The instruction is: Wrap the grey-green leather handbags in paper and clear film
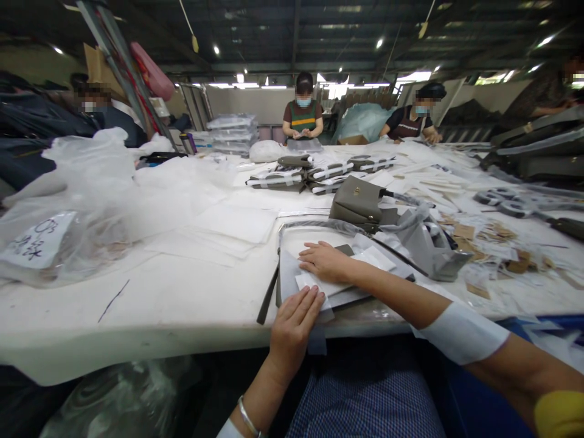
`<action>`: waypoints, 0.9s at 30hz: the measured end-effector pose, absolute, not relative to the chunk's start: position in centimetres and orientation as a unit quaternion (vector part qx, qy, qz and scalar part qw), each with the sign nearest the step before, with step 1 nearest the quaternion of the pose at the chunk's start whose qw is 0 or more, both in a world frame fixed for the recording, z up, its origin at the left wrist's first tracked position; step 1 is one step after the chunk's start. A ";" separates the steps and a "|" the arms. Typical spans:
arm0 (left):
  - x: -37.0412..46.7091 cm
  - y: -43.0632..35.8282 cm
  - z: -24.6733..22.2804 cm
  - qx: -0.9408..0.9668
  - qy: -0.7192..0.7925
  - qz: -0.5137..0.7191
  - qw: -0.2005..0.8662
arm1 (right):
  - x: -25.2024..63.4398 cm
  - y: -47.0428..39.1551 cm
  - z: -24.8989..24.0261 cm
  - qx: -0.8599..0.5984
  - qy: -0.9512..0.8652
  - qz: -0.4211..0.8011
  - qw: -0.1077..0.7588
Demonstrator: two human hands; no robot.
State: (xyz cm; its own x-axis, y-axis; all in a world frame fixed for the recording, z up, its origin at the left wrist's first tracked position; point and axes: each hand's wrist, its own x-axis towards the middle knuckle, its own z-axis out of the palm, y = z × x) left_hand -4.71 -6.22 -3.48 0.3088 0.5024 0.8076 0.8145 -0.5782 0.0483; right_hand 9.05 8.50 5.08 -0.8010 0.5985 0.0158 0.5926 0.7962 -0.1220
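A flat grey-green handbag [277,286] lies near the table's front edge, largely covered by white tissue paper [291,271]. Its wrapped handle [314,225] curves away behind it. My right hand [326,263] rests flat on the papers, fingers stretched to the left. Close by, my left hand [296,319] lies on a small white sheet [314,285] at the bag's front edge, its fingers straight and side by side. What lies under the palms is hidden. A dark strap [268,295] hangs off to the left of the bag.
Beyond my hands stands a grey-green handbag [358,201], with a grey plastic-wrapped bundle [426,243] beside it. Several wrapped straps [319,173] lie farther back. White sheets [237,219] and a labelled plastic bag [39,240] are on the left. Co-workers [303,112] sit across the table.
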 end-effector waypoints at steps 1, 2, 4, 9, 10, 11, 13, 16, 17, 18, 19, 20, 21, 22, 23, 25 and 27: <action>-4.7 -6.3 -3.5 -0.789 -0.417 -0.410 0.189 | 9.2 8.1 5.0 -0.313 -0.948 0.042 0.037; -4.8 -6.3 -3.5 -0.790 -0.416 -0.408 0.188 | 9.6 7.6 4.9 -0.310 -0.949 0.030 0.049; -4.9 -6.4 -3.5 -0.794 -0.414 -0.404 0.185 | 10.6 6.2 4.5 -0.300 -0.951 0.014 0.076; -5.6 -5.8 -3.3 -0.812 -0.399 -0.389 0.172 | 14.4 1.9 3.8 -0.304 -0.938 -0.005 0.165; -5.8 -5.5 -3.2 -0.816 -0.395 -0.388 0.166 | 15.1 1.0 3.7 -0.302 -0.935 -0.007 0.186; -6.1 -5.2 -3.0 -0.820 -0.390 -0.388 0.158 | 15.7 0.1 3.6 -0.297 -0.932 -0.008 0.209; -6.6 -4.5 -2.8 -0.826 -0.382 -0.390 0.139 | 16.6 -1.8 3.1 -0.276 -0.926 -0.012 0.258; -7.1 -3.7 -2.7 -0.833 -0.376 -0.390 0.113 | 17.3 -4.4 1.3 -0.219 -0.924 -0.049 0.309; -7.2 -3.5 -2.7 -0.834 -0.377 -0.388 0.106 | 17.3 -5.1 0.5 -0.198 -0.929 -0.066 0.307; -7.2 -3.4 -2.7 -0.835 -0.378 -0.386 0.101 | 17.1 -5.6 -0.4 -0.178 -0.935 -0.083 0.296; -7.3 -3.4 -2.7 -0.836 -0.380 -0.383 0.098 | 16.8 -5.9 -1.3 -0.163 -0.940 -0.098 0.283; -7.3 -3.4 -2.7 -0.837 -0.381 -0.380 0.095 | 16.4 -6.1 -2.1 -0.154 -0.944 -0.111 0.271; -7.3 -3.4 -2.7 -0.838 -0.383 -0.378 0.095 | 15.9 -6.0 -2.8 -0.151 -0.944 -0.123 0.265; -7.3 -3.4 -2.6 -0.839 -0.383 -0.375 0.095 | 15.3 -5.7 -3.4 -0.150 -0.942 -0.134 0.269; -7.3 -3.4 -2.6 -0.840 -0.383 -0.372 0.096 | 14.7 -5.4 -3.8 -0.150 -0.937 -0.143 0.280; -7.4 -3.5 -2.4 -0.844 -0.380 -0.365 0.098 | 13.5 -4.5 -4.1 -0.153 -0.925 -0.150 0.313; -7.6 -3.5 -2.4 -0.849 -0.376 -0.357 0.099 | 12.7 -3.9 -4.0 -0.153 -0.914 -0.138 0.351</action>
State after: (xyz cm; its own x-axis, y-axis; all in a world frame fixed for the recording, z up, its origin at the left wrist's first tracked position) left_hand -7.59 -3.47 -2.35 0.4626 0.5677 0.6810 0.7095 -0.6976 0.0996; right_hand 12.75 -3.91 -4.00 -0.7071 0.1834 0.6829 0.3769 0.9149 0.1446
